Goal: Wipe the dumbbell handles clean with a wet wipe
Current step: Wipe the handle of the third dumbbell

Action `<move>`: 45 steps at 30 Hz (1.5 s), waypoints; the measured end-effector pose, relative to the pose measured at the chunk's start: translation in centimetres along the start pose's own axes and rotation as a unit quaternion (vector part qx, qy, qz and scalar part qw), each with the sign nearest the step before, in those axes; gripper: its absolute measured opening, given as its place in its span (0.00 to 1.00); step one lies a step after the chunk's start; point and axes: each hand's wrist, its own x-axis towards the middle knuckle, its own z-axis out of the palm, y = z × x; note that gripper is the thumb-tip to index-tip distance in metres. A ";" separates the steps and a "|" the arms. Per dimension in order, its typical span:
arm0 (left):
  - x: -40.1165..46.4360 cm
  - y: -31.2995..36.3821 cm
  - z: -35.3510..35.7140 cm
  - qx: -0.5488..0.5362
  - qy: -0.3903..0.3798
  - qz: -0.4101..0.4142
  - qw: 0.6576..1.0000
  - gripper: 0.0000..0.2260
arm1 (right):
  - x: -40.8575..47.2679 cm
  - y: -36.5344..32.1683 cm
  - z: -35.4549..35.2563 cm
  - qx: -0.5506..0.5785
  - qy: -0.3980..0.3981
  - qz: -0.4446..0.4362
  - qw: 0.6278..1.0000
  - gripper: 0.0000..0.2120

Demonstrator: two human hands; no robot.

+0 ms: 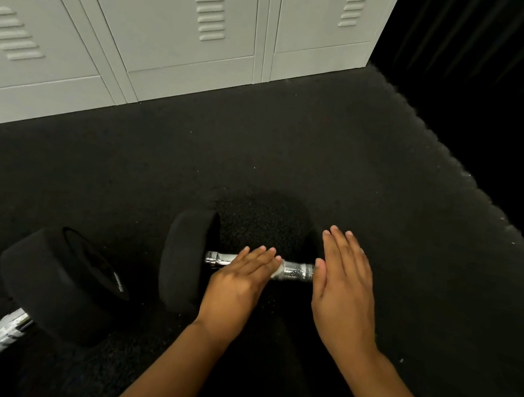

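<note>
**Flat hands on a dumbbell, wipe under the left palm**

A dumbbell [187, 261] lies on the black floor [324, 160] near the middle of the view, its chrome handle [298, 271] running left to right. Its left head is a black disc standing on edge; the right head is mostly hidden behind the right hand and dark against the floor.

The left hand [237, 281] lies flat across the left half of the handle, fingers straight and together, pointing far and to the right. A small white corner of the wipe [277, 270] shows just beyond its fingertips, pressed against the handle; the rest of the wipe is hidden under the palm.

The right hand [345, 291] is also flat, fingers straight, and holds nothing. It sits over the right end of the dumbbell, its thumb beside the end of the handle. Whether the palm rests on the hidden head cannot be told.

A second dumbbell [62, 279] lies at the near left, apart from the first, its chrome bar running off toward the near left corner.

Pale grey lockers [191, 41] stand along the far edge of the floor. To the far right the view is black.
</note>
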 end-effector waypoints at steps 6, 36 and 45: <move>-2.3 -0.3 0.6 -0.018 0.022 0.048 0.998 0.16 | -0.2 0.1 0.1 0.002 0.001 -0.003 1.000 0.22; 2.1 -0.2 -0.4 -0.031 -0.104 -0.026 0.994 0.17 | -0.4 -0.1 0.1 -0.009 0.005 -0.004 1.000 0.22; -0.8 0.4 0.9 -0.043 0.047 0.026 0.998 0.13 | -0.3 0.0 0.0 -0.007 0.008 -0.008 1.000 0.22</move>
